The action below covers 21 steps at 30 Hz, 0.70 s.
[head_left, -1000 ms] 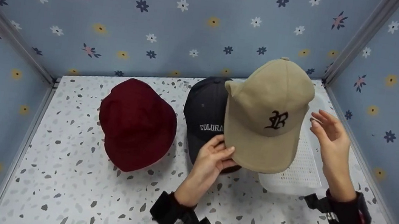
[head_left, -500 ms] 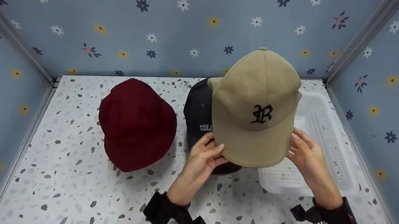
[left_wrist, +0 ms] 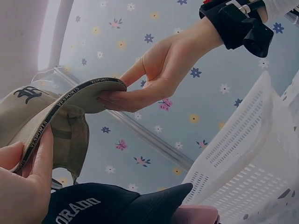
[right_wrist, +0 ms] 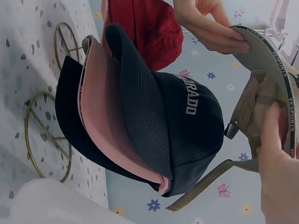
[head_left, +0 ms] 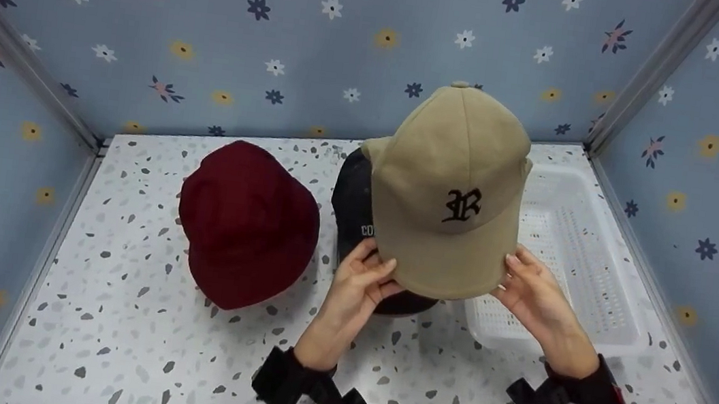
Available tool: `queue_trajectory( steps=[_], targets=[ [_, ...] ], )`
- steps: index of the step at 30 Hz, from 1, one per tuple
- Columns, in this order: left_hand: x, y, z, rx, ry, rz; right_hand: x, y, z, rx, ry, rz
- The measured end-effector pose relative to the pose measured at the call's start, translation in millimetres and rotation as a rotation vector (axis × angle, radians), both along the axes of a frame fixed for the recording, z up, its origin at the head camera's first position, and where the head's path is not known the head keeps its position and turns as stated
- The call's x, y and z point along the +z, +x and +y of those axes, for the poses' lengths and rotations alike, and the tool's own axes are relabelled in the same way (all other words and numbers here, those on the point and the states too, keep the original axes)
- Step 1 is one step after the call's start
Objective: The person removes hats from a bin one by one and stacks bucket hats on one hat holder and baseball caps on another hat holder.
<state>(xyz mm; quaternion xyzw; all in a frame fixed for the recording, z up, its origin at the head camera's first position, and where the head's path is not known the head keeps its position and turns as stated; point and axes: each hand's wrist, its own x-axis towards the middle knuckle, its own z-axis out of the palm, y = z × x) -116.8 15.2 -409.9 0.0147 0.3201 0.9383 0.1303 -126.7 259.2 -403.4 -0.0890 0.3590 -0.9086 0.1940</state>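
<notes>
A tan baseball cap with a dark letter on its front is held up, brim toward me. My left hand pinches the left edge of its brim, thumb on top. At the brim's right edge, my right hand pinches it too. The cap's back strap hangs loose in the right wrist view. Just beneath and behind it is a dark cap lettered COLORADO, partly covered in the head view. That cap sits over a pink cap and a black one, nested together.
A dark red cap stands to the left on the speckled table. The white perforated basket lies at the right. Gold wire stands show near the caps' base. Patterned panels enclose the back and sides.
My right hand has come in from the right and taken hold of the brim's right edge. The tan cap has shifted left, covering more of the dark cap and uncovering the basket.
</notes>
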Motion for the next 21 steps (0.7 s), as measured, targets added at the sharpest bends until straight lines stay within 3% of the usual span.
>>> queue_trajectory(
  steps=[7,11,16,21],
  targets=[
    [0.6,-0.6,-4.5,-0.022,-0.023,-0.01,-0.2,-0.2,-3.7,-0.006,-0.031,0.003],
    [6.8,-4.5,-10.0,-0.055,-0.051,-0.009,1.8,-0.3,-4.5,-0.001,-0.042,0.008],
    [25.8,-18.0,-20.7,-0.091,-0.054,-0.033,5.5,-1.8,-3.9,0.017,-0.082,0.029],
    [48.9,-41.9,-30.6,-0.109,-0.055,-0.095,9.3,-3.7,-4.5,0.031,-0.102,0.031]
  ],
)
